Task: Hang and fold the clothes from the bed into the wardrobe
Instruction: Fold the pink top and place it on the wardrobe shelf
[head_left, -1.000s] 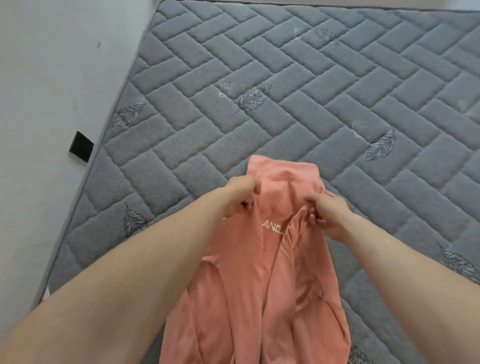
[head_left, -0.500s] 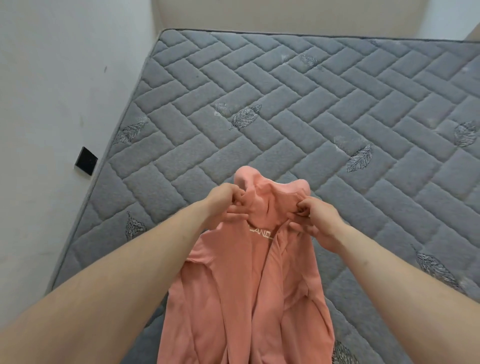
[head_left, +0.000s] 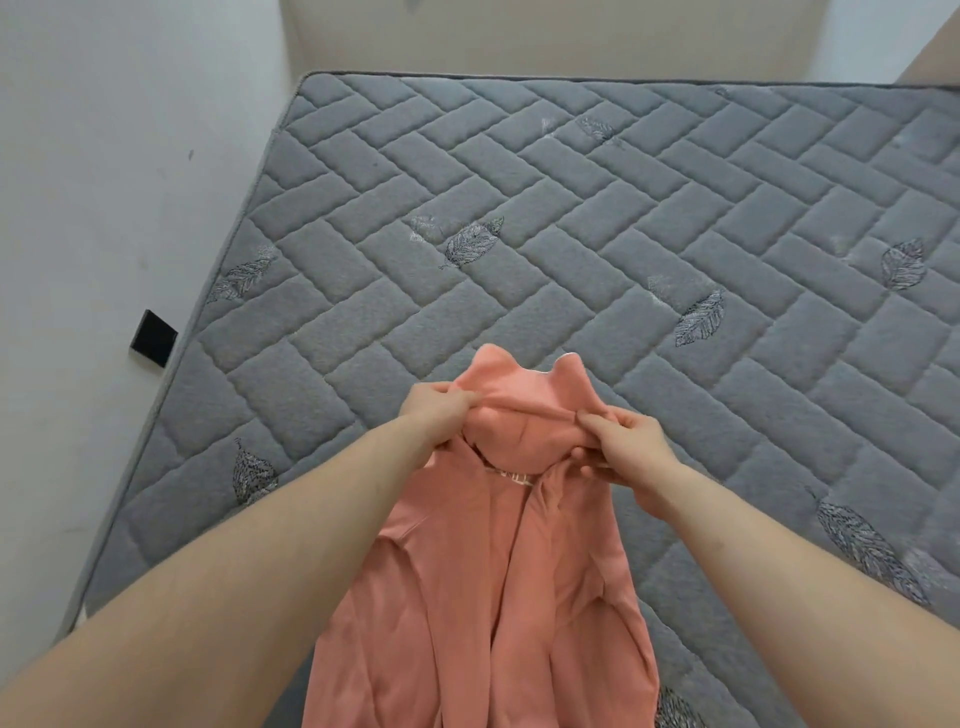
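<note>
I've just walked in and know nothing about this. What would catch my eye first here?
First, the salmon-pink cotton top, low in the centre, held up by its upper edge over the bed. The left hand and right hand each pinch that edge in a tight grip. Behind them spreads the grey quilted mattress, stitched with leaves, and a small black square object sits at the white wall on the left.

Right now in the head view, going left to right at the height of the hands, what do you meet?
White wall → grey mattress → left hand → pink garment → right hand → mattress again.
</note>
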